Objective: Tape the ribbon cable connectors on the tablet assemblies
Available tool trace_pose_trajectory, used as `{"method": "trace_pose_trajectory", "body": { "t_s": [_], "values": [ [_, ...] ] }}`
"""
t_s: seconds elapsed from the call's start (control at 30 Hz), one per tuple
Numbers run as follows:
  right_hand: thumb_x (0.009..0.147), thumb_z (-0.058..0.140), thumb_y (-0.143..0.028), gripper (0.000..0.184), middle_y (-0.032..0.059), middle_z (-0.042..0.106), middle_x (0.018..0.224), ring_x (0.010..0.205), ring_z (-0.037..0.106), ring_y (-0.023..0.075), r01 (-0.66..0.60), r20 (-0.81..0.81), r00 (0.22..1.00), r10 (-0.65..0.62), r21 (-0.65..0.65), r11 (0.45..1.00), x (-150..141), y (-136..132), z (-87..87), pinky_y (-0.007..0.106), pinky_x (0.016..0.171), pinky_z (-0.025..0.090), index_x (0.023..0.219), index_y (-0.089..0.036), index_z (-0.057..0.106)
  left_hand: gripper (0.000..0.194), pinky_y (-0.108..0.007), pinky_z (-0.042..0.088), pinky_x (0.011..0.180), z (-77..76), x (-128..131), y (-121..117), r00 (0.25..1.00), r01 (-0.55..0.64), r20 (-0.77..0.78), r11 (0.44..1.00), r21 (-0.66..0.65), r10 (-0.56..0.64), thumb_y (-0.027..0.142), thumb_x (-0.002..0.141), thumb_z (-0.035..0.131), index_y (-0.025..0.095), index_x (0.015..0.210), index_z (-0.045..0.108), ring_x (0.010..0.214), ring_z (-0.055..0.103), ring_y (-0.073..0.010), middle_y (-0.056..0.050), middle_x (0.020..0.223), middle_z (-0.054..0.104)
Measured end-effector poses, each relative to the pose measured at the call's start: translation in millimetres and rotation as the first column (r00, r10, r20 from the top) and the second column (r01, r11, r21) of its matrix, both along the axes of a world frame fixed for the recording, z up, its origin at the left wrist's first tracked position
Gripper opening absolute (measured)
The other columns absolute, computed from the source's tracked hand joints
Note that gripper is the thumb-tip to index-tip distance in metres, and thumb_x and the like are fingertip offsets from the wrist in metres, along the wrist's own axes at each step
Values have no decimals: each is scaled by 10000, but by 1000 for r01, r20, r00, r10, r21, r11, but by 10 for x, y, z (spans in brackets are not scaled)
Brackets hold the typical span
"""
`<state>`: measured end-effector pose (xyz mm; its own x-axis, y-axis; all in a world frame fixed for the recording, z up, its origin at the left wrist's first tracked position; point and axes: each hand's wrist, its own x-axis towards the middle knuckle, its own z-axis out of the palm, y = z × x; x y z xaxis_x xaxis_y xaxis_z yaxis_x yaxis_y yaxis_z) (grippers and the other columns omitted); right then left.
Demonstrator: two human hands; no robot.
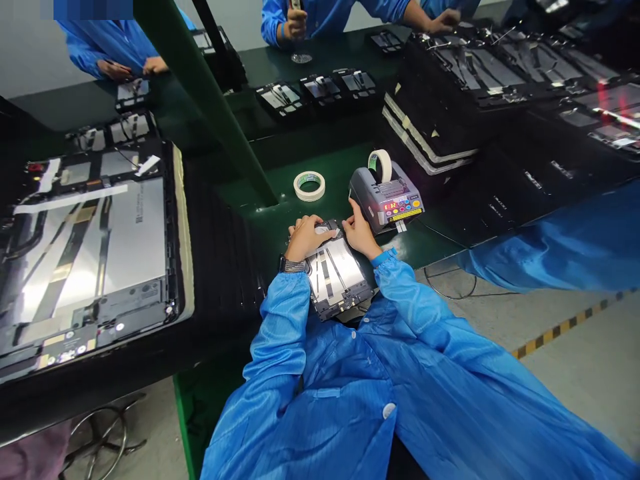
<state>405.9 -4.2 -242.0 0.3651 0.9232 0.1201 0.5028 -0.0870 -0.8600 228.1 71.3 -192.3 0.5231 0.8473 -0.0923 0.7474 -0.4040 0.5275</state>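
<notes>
An opened tablet [336, 272], its silver inside and dark ribbon cables facing up, lies tilted at the table edge close to my body. My left hand [306, 239] grips its upper left corner, thumb across the inner face near a pale strip of tape [316, 251]. At the upper right corner is my right hand [361, 233], index finger stretched toward the dispenser and thumb apart from it by the tablet's edge. Just beyond stands a grey tape dispenser [387, 193] with a lit panel, a roll on top and a short tape end at its front. A tape roll [309, 195] lies flat nearby.
A big stack of opened tablets [95, 253] in black trays rises at left, another stack [450, 100] at right. A green post [210, 100] slants down to the table. Across it, people in blue work; a blue sleeve [560, 247] reaches in from the right.
</notes>
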Motion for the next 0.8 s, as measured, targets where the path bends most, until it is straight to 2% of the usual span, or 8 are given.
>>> {"method": "trace_pose_trajectory", "body": {
  "t_s": [0.17,0.3,0.37,0.43,0.5,0.6,0.73,0.8],
  "values": [
    [892,644,-269,897,66,678,1012,786,584,213,-103,19,994,103,-25,994,-3,51,38,414,840,547,1693,-204,244,455,-491,385,1022,-34,43,14,997,5,-72,998,59,-1,586,867,759,264,1170,653,1237,550,-358,-119,1226,661],
    [924,576,-243,796,68,677,975,862,618,242,-32,61,998,34,-34,999,-21,44,92,437,892,537,1670,-189,303,443,-513,388,1068,29,-12,-27,999,10,-42,998,67,-8,567,878,751,263,1185,654,1260,552,-359,-123,1252,661],
    [960,535,-265,708,93,677,1013,938,633,272,34,111,993,-34,4,999,-71,-50,154,460,929,529,1637,-166,350,402,-523,391,1103,58,-134,-86,995,-95,52,990,103,90,516,921,712,270,1232,644,1297,549,-350,-119,1309,655],
    [979,524,-278,651,113,680,1057,998,632,293,42,167,985,-48,40,998,-161,-189,249,462,943,525,1603,-158,383,365,-535,398,1131,46,-301,-164,954,-270,170,954,133,246,440,980,630,277,1306,618,1353,528,-345,-117,1401,628],
    [975,538,-253,619,114,684,1081,1035,620,299,-59,229,972,44,56,997,-287,-308,357,452,956,520,1575,-168,413,376,-546,405,1156,-15,-464,-246,902,-394,238,913,106,361,356,1003,569,268,1367,594,1398,506,-345,-119,1481,593],
    [943,580,-181,624,115,681,1136,1090,588,302,-306,337,901,273,48,951,-499,-318,472,453,1003,498,1552,-181,446,405,-538,389,1213,-160,-611,-342,875,-425,254,905,-5,412,259,995,530,245,1393,604,1421,511,-330,-116,1490,612],
    [888,583,-68,685,117,679,1133,1081,570,292,-532,401,772,492,-16,847,-687,-59,459,438,988,480,1553,-145,441,438,-488,363,1264,-316,-632,-400,840,-446,310,892,-73,446,192,990,490,253,1402,627,1452,512,-282,-93,1465,648],
    [880,539,-23,657,94,682,1066,1017,584,264,-579,360,754,550,-33,815,-711,77,422,392,932,480,1522,-144,472,478,-482,365,1270,-362,-630,-416,808,-454,370,885,-106,459,171,989,474,234,1445,602,1448,525,-269,-106,1474,644]
  ]
}}
